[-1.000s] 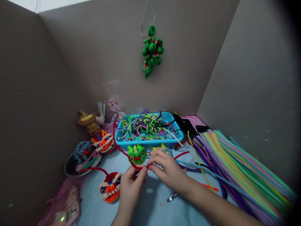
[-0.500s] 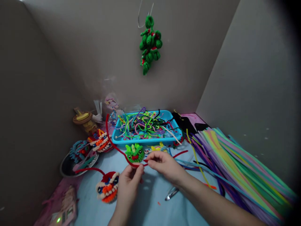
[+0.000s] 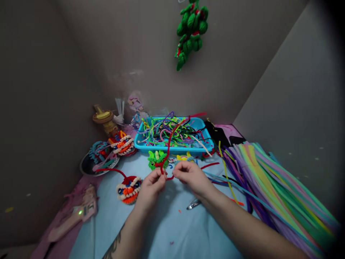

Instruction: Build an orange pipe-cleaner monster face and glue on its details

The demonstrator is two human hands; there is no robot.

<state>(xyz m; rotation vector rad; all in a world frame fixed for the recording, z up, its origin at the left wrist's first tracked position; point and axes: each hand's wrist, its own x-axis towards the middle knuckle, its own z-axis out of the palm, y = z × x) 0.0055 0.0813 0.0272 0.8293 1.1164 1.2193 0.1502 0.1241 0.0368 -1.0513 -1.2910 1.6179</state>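
Between my two hands runs a red pipe cleaner. My left hand pinches it near a bend, and its long free part rises and curves over the tray. The fingers of my right hand are closed on its short end. Just behind my fingers sits a green pipe-cleaner dragon head, partly covered by the red strand. Left of my left hand lies an orange, white and red lion head with a red strand sticking out. A yellow figure is half hidden behind my right hand.
A blue tray full of pipe-cleaner scraps stands at the back. Bundles of long pipe cleaners lie on the right. Silver clippers rest under my right forearm. At left are a metal bowl and a pink glue gun.
The red pipe cleaner's long part has swung from the left to upright and rightward, and it is now bent between my fingers. The camera view has shifted.
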